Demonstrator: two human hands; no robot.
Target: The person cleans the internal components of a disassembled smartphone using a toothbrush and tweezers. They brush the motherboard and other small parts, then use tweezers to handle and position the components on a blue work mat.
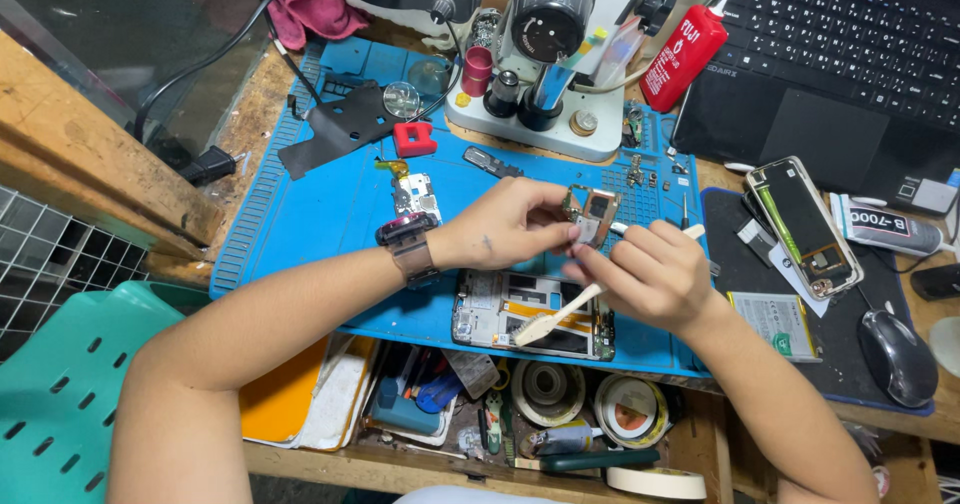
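Head camera, looking down on a cluttered repair table covered by a blue silicone work mat.

The left hand, with a dark translucent watch at the wrist, is closed in a pinch on a small copper-coloured phone circuit board with metal shielding, held in the air above the mat, roughly at the middle of the picture. The right hand is curled shut around a cream plastic-handled brush; its handle points down and left, and the working end sits up against the board, hidden behind the fingers.

The board looks very light, thin and stiff, and fragile: it is best judged as something to hold by its edges and metal shield, as the left hand does, not by any flat cable or tiny parts on its face.

Just below the hands lies an opened smartphone body with exposed inner frame flat on the mat. To the right, on a black pad, rests another phone with a see-through back, beside a flat pale battery pack and a black computer mouse. Farther up stand a grey-white microscope base, a red squeeze bottle and a black laptop.
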